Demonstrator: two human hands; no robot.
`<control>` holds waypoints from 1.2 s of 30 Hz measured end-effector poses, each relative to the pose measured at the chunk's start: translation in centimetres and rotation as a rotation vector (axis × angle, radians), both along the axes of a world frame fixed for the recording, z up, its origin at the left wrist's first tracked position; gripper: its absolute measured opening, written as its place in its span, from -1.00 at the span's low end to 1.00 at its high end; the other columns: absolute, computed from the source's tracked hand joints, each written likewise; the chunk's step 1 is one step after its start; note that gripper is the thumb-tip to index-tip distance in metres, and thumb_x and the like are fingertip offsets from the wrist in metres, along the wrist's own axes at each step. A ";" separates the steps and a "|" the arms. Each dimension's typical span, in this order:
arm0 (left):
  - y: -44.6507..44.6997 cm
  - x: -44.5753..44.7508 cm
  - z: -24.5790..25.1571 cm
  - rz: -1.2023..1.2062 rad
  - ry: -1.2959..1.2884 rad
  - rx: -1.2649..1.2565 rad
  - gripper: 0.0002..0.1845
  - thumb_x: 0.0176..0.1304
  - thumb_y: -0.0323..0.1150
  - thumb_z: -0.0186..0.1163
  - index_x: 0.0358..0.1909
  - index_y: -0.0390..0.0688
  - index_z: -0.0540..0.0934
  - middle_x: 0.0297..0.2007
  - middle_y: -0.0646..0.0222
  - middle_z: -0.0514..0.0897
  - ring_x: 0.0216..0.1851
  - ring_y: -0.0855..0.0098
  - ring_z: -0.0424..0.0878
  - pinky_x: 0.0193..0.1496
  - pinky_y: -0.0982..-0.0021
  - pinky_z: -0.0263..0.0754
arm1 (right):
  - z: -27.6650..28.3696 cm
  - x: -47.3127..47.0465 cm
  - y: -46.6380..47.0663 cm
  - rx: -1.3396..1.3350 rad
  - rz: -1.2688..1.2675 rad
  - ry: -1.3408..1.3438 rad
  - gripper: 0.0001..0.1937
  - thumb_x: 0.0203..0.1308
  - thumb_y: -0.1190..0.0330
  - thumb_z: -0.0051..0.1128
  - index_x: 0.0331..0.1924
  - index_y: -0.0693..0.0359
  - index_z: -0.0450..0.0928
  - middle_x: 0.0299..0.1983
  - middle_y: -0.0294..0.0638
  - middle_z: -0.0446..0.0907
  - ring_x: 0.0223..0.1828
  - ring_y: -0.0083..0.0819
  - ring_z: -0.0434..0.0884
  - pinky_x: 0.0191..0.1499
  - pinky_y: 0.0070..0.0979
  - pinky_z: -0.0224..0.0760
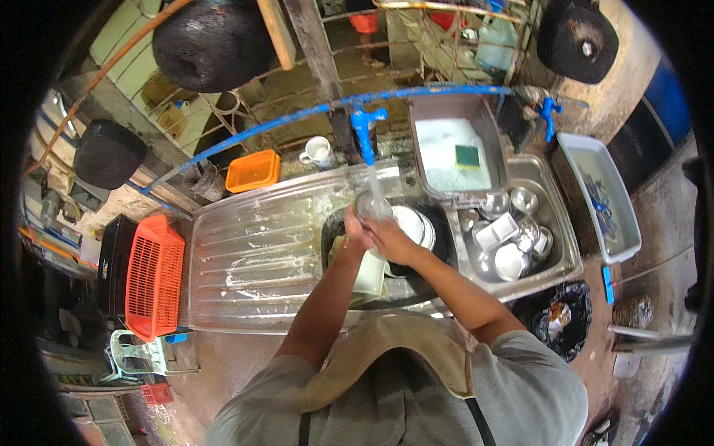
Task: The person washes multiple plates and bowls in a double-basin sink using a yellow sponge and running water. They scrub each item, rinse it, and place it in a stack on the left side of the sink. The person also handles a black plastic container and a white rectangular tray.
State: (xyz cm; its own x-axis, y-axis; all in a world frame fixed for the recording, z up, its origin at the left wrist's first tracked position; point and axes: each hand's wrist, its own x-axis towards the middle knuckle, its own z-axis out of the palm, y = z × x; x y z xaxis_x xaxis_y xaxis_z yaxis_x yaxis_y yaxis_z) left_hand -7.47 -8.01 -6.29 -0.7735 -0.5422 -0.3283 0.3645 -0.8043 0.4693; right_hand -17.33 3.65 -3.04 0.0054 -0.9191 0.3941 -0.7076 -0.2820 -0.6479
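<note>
Under the blue plastic tap (365, 131), a stream of running water falls into a small round metal-looking bowl (365, 206). My left hand (357, 229) grips the bowl's left side. Fingers of my right hand (392, 240) close around its near right side, partly hiding it. Below my hands is a dark round basin (443, 223) set at the sink. White plates (411, 223) lie in it on the right, and a pale green rectangular container (369, 276) leans at its near left. My forearms cover part of the basin.
Left lies the ribbed steel drainboard (251, 251); an orange tray (254, 171) and white mug (319, 151) stand behind. A soapy tub (496, 150) bears a green-yellow sponge (467, 156). The right sink bowl (563, 256) holds metal bowls and white cups. Farther right is a grey bin (630, 223) with utensils.
</note>
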 end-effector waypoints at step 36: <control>5.5 1.4 -0.9 0.231 -0.668 -0.504 -0.63 0.37 -0.50 0.17 0.20 -0.27 0.58 -0.08 0.23 0.72 -0.14 0.33 0.73 -0.19 0.25 0.70 | 4.8 -0.8 9.4 0.058 -0.290 -0.146 -0.55 0.17 0.54 0.22 0.19 0.30 0.50 0.33 0.18 0.40 0.38 0.17 0.37 0.41 -0.10 0.29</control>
